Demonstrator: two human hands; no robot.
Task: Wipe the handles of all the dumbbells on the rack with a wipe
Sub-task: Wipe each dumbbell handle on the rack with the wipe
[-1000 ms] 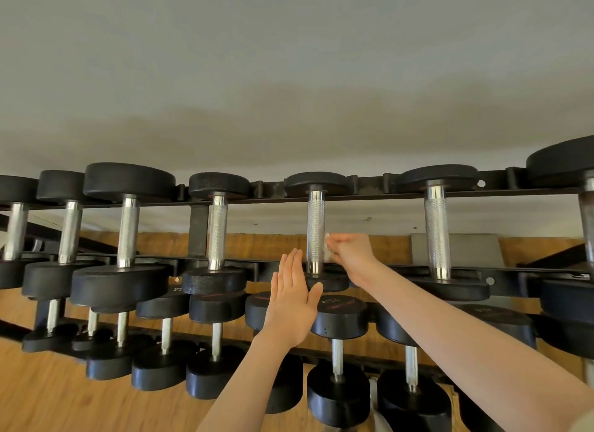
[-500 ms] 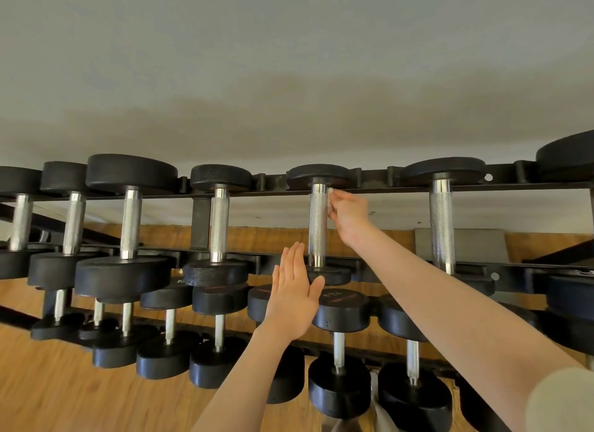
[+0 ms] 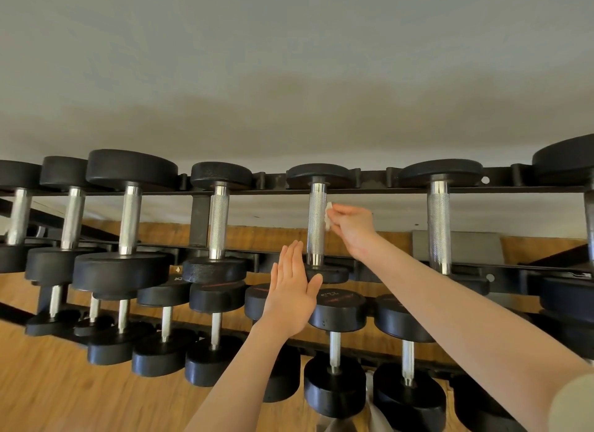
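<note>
Right hand (image 3: 352, 227) pinches a white wipe (image 3: 328, 215) against the right side of a knurled dumbbell handle (image 3: 316, 227) on the rack's top tier (image 3: 369, 191) (upper half of the handle). Left hand (image 3: 291, 298) is flat, fingers straight, holding nothing, near the handle's lower end.

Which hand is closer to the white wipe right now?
Right. The right hand pinches the wipe against the dumbbell handle; the left hand is held flat, lower and left of it, not touching it.
</note>
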